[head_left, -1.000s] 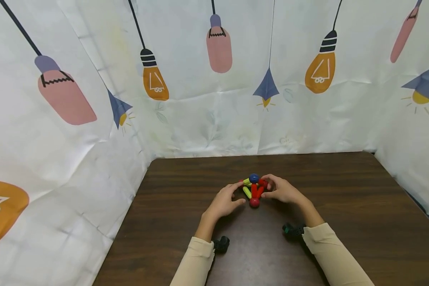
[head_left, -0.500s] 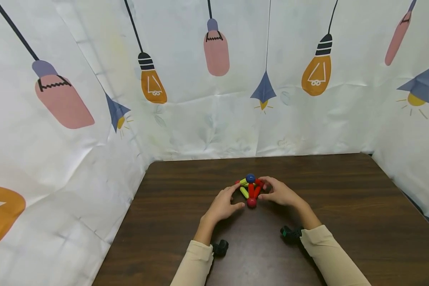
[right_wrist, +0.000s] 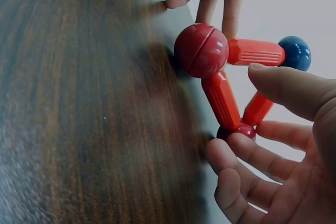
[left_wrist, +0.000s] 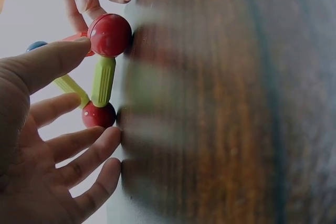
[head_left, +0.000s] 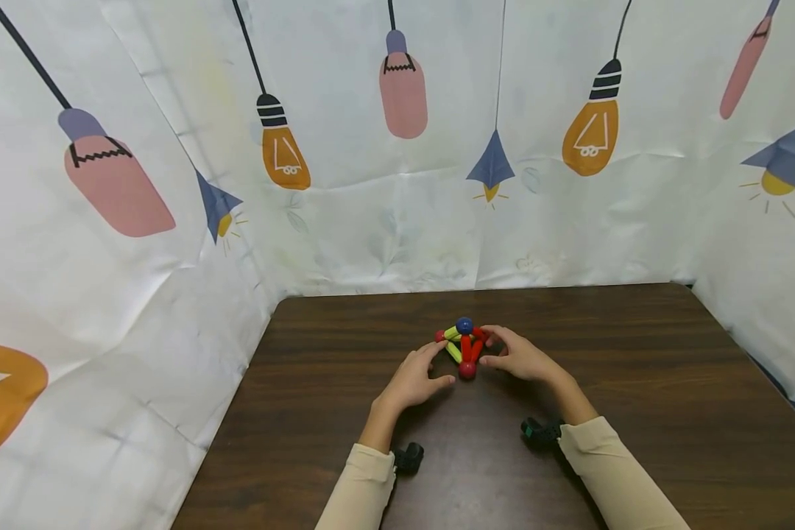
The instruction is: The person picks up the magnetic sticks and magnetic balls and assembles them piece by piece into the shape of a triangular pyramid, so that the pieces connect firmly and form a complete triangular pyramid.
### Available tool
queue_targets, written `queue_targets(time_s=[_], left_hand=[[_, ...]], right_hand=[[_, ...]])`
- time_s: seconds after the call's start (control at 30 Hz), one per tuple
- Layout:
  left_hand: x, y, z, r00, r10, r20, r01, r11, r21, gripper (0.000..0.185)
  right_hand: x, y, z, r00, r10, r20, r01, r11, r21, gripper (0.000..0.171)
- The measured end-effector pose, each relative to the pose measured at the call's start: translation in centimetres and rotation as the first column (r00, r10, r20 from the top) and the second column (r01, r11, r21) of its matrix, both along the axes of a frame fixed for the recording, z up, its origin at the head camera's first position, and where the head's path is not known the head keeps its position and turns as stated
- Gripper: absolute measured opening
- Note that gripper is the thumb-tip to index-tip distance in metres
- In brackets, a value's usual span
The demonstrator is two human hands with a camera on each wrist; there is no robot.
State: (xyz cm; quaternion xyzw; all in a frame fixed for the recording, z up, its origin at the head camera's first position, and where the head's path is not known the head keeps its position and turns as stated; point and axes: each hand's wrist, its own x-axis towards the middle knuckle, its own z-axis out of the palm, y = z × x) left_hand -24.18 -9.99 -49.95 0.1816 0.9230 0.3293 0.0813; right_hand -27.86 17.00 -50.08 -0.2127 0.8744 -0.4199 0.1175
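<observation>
1. I am looking down through the head camera at a dark wooden table, and a small pyramid of rods and balls is standing just above the middle of the frame, between my two hands.
2. My left hand is sitting at the lower left of the pyramid with its fingers relaxed and spread. In the left wrist view its thumb is touching the near red ball, and its fingers are lying beside the other red ball without curling round it.
3. My right hand is cupping the pyramid from the right side of the frame. In the right wrist view its fingertips are pressing against a small red ball at the base, and the thumb is hovering near the red rods; I am seeing no closed grip on any piece.
4. The blue ball is topping the pyramid, red rods are running along its right faces, and yellow-green rods are running along the left.
5. Both beige sleeves are entering from the bottom edge, each with a black wrist camera beside it.
6. A white curtain printed with light bulbs is filling the upper half of the frame.
</observation>
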Motion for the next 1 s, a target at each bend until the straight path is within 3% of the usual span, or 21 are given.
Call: queue_targets(time_s=[1.0], left_hand=[[0.16,-0.35,0.36,0.999,-0.028,0.045,0.028,1.0,0.01,0.081]], right_hand=[[0.05,0.13,0.33,0.995,0.04,0.094,-0.035,0.998,-0.054,0.069]])
